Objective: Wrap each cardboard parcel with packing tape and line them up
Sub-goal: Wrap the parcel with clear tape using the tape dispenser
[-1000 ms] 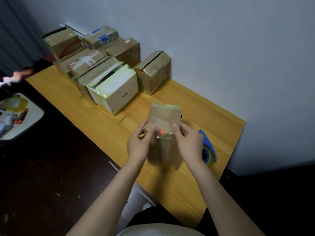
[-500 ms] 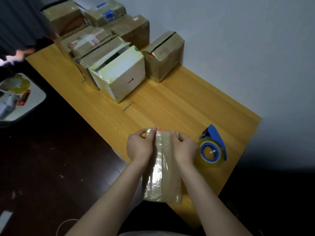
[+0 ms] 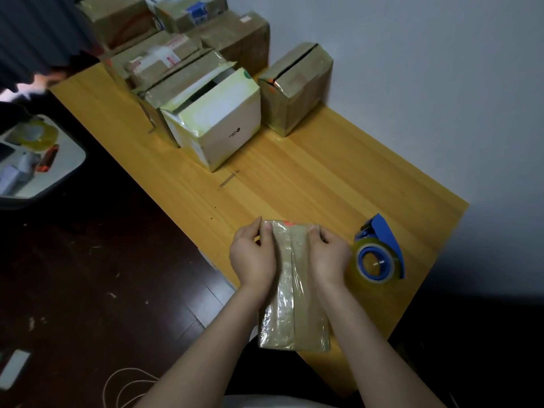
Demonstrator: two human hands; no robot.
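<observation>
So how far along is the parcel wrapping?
Done: taped parcels sit grouped at the table's far end. In hand: left hand and right hand grip a tape-covered parcel. Left: probably lining it up; tape dispenser lies idle.

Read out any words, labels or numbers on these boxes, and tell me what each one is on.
Nothing can be read.
White box: small dark print by a round mark, too small.
Flat brown box: white and red label, blurred.
Back box: blue and white label, blurred.
</observation>
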